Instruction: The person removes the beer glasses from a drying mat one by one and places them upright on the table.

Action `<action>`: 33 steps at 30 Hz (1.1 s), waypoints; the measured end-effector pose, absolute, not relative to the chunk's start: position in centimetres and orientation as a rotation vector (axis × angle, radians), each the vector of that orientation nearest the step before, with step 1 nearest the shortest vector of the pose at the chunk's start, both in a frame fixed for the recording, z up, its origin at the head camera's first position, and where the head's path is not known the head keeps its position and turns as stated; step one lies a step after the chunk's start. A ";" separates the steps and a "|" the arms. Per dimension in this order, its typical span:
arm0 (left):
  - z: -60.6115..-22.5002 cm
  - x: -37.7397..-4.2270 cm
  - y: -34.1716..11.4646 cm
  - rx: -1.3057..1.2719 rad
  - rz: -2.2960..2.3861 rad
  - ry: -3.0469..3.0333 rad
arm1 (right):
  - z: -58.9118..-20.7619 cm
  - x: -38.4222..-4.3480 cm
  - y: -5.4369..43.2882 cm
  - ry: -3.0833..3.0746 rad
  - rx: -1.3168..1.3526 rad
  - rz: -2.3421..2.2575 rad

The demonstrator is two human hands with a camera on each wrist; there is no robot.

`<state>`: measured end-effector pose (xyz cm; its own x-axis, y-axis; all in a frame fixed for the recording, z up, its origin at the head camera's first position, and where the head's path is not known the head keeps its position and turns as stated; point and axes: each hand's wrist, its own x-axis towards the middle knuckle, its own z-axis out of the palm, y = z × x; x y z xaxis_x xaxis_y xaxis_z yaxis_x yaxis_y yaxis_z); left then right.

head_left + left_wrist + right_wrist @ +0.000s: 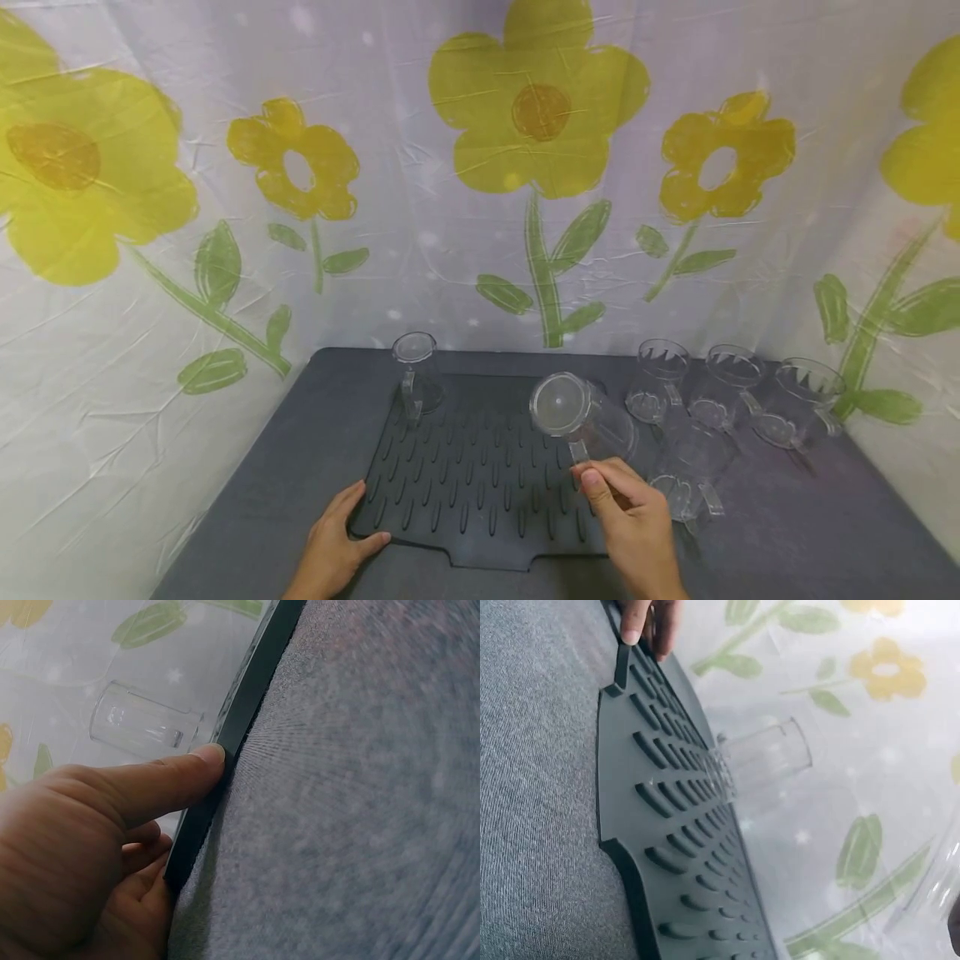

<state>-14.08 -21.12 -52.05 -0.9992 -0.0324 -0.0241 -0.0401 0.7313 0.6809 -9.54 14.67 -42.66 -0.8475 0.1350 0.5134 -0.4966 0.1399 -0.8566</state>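
My right hand pinches the handle of a clear mug between thumb and fingers. That mug is tilted above the right part of a dark ridged drying mat, its round base turned up toward the head camera. At the mat's front left corner, my left hand touches the edges with thumb and fingers spread apart. In the left wrist view the thumb presses against the mat's rim. Another clear mug stands at the back left of the mat, apparently upside down, handle toward the front left.
Several more clear mugs stand upright on the grey tabletop to the right of the mat, one nearer the front. A pale curtain with yellow flowers hangs behind and on both sides of the table.
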 end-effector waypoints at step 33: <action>-48.1 -13.7 -16.5 0.075 1.612 2.943 | -43.8 -9.5 13.9 -1.836 0.423 1.278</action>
<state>-13.69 -16.49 -48.09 -0.9761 -0.0634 0.2079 0.1410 0.5428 0.8279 -9.49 13.88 -43.79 -0.5918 0.1801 0.7857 -0.6744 0.4233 -0.6050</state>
